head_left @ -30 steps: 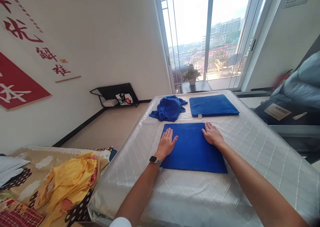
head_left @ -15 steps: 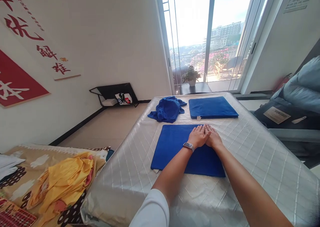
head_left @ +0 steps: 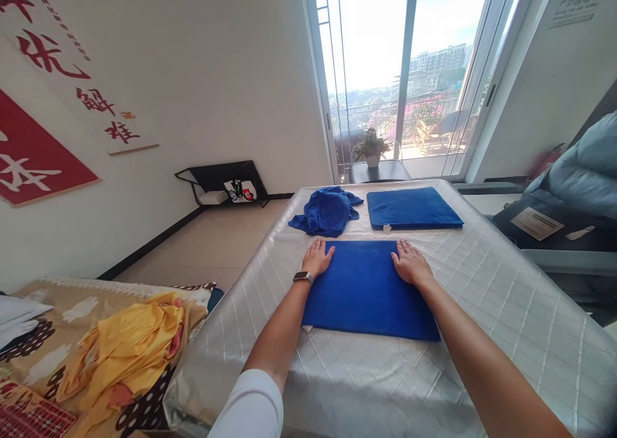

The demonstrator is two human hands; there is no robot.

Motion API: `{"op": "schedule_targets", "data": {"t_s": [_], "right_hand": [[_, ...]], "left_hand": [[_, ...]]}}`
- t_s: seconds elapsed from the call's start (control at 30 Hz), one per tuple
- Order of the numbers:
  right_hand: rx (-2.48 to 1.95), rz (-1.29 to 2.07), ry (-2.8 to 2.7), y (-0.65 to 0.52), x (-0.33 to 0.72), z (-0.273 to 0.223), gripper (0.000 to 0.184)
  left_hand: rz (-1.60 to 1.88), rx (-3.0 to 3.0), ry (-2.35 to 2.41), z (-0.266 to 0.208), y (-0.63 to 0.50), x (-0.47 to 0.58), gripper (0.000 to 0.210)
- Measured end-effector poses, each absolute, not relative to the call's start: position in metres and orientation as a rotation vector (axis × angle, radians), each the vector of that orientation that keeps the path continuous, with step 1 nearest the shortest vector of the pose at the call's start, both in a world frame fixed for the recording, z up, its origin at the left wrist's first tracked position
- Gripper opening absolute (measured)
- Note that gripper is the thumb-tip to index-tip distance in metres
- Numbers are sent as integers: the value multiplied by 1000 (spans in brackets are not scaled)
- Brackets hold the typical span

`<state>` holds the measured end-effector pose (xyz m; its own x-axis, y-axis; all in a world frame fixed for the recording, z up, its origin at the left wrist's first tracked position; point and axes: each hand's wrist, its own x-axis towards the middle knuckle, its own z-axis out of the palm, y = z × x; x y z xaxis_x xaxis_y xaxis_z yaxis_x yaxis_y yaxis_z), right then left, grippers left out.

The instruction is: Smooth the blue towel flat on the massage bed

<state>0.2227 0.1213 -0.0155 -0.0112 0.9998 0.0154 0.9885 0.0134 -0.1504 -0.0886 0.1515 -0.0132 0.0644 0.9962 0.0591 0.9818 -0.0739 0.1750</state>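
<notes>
A folded blue towel [head_left: 369,290] lies flat on the silver quilted table cover [head_left: 250,296] in front of me. On its far left corner rests my left hand [head_left: 316,258], palm down with the fingers stretched out. My right hand [head_left: 412,262] lies flat over the far right corner, fingers extended and thumb pointing inward. Neither hand grips anything. Behind the towel, at the left, is a crumpled blue towel [head_left: 328,211]. To its right sits a neat folded blue stack of towels [head_left: 414,208] with a small white tag on its near edge.
Lower left, yellow clothing [head_left: 137,332] lies on a patterned blanket [head_left: 72,296]. A potted plant [head_left: 372,147] stands on a chair beyond the table, before the glass door [head_left: 366,58]. At the right, a grey armchair [head_left: 569,261] holds a dark bag and a puffy jacket.
My left hand has slid left from beside the right hand to the towel's far left corner. The right hand stays near the far right corner. The towel now looks slightly further right.
</notes>
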Motion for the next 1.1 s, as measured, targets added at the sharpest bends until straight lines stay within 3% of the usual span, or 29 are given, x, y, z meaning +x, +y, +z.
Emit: {"op": "schedule_targets", "data": {"t_s": [0.3,0.53,0.8,1.1], "right_hand": [[-2183,72,-2189,122,220,-13,68],[-2136,-176,-2173,95,210,0,63],[-2207,91,-2116,67,205,-7,72],[-2170,124,-2076,67,207,-11,73]], "left_hand": [[301,2214,2079,-21,152,-93,83],[311,2205,2093,-18,150,-93,80],[327,2211,2107,-17,149,-92,75],[434,2299,2241,-7,138,-86,66]]}}
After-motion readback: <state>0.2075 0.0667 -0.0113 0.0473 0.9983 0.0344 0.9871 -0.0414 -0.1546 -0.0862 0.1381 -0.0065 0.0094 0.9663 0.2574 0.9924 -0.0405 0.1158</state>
